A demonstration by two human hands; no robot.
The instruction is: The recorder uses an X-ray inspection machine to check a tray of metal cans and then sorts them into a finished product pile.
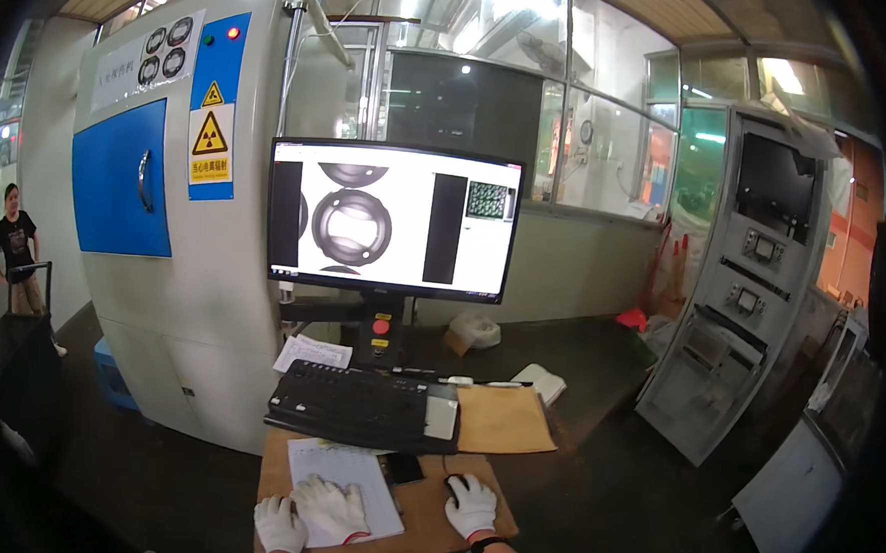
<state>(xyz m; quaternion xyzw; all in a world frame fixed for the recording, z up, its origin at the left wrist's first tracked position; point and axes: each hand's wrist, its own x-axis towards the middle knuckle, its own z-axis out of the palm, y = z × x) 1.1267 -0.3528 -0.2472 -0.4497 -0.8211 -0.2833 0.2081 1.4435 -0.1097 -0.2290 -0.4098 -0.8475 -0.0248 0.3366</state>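
My right hand (471, 508), in a white glove, rests over a black computer mouse (451, 484) on the brown desk (429, 546). On the desk's left side lies my gloved left hand (280, 525), its fingers resting flat and holding nothing that I can see. Right beside it, a loose white glove (330, 511) with a red hem lies on sheets of paper (383, 509). A black phone-like slab (402, 468) sits between the paper and the mouse. Beyond are a black keyboard (346, 404) and a lit monitor (391, 219) showing a grey picture of round, ring-shaped parts.
A large grey cabinet (227, 295) with a blue door (122, 180) and yellow warning signs stands at the left. A red button (380, 327) sits below the monitor. A brown envelope (506, 420) lies right of the keyboard. Far left stands another person (14, 239); a tall equipment rack (733, 292) stands right.
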